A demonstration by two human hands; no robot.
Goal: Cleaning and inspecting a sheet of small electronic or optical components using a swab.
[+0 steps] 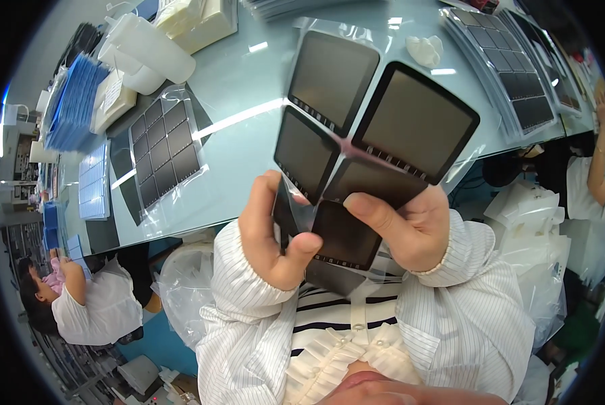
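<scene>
Both my hands hold up a flexible clear plastic sheet of dark rectangular panels (417, 118), above the near edge of the table. The panels look glossy, with black borders and a row of small marks along one side. On the lower left edge, my left hand (265, 239) is closed, thumb in front and fingers behind; the sheet bends there. My right hand (410, 226) grips the lower right part, its thumb pressed on a panel's face. The fingers behind the sheet are mostly hidden. Further left, a similar sheet of dark panels (165, 152) lies on the table.
The glass-topped table (238, 148) carries a stack of panel sheets (512, 81) at right and a crumpled white piece (424, 50). White plastic jugs (157, 54) and blue stacked sheets (76, 108) stand at left. Plastic bags (184, 287) hang beside me. Co-workers sit left (93, 304) and right (598, 158).
</scene>
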